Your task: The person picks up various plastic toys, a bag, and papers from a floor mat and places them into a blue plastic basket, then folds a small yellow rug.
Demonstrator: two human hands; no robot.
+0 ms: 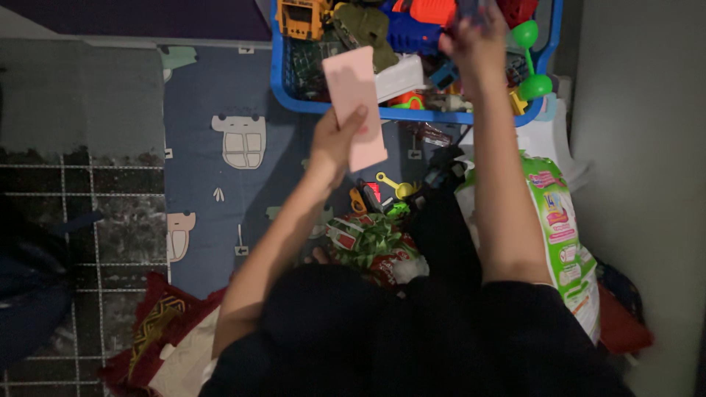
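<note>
Closest to me I see a dark-clothed lap, with a crumpled green and red wrapper (368, 246) lying just ahead of it and a large green and white plastic pack (562, 235) to the right. Beyond that, my left hand (334, 140) is closed on the lower part of a pale pink flat piece (354, 103), thumb across its face. The piece is a plain, matte, long rectangle with rounded corners, tilted slightly, its top end overlapping the near rim of a blue basket (278, 73). It is held above a blue-grey play mat (213, 147) with cartoon shapes. Farthest off, my right hand (476, 37) reaches into the basket among heaped toys; it is blurred, so I cannot tell whether it grips anything.
</note>
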